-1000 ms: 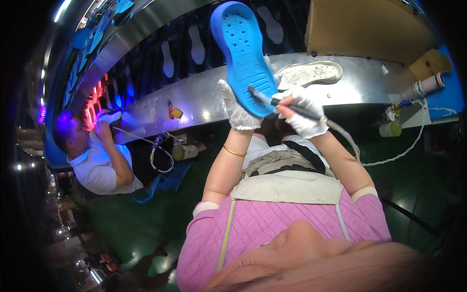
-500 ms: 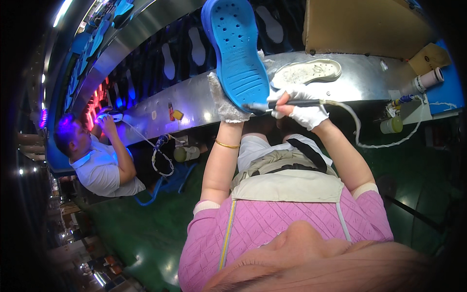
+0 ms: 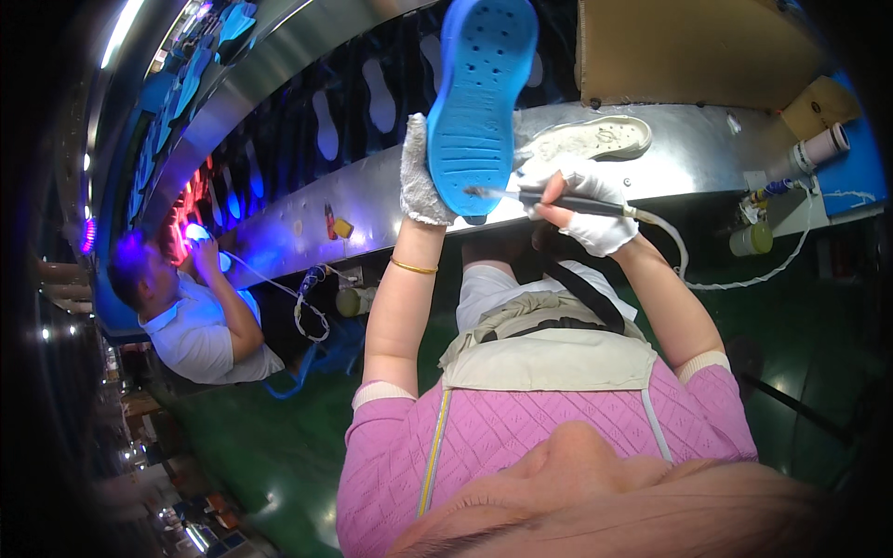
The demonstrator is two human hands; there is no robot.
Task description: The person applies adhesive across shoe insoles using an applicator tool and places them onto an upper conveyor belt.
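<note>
My left hand (image 3: pixel 426 181), in a white knit glove, grips a blue shoe sole (image 3: pixel 474 149) by its near left side; the thumb runs along the edge and the fingers are hidden behind. The sole has holes at its far end and grooves across its near half. My right hand (image 3: pixel 595 206), gloved with bare fingertips, is closed on the dark handle of a brush (image 3: pixel 532 196). The brush's tip is over the rounded near end of the sole; contact is hard to tell. A white hose (image 3: pixel 672 234) trails from the handle to the right. Beyond my right hand lies a whitish sole (image 3: pixel 595 138).
A metal ledge (image 3: pixel 684 158) crosses in front of me, with a dark rack of sole shapes (image 3: pixel 379 98) behind it. A brown board (image 3: pixel 698 51) stands far right. To the left, a co-worker (image 3: pixel 200 325) holds a lit tool. A yellow piece (image 3: pixel 343 228) sits on the ledge.
The blue sole has shifted right and now leans rightward at its far end. The brush's tip has moved from the sole's near edge onto its face. My left hand has shifted slightly.
</note>
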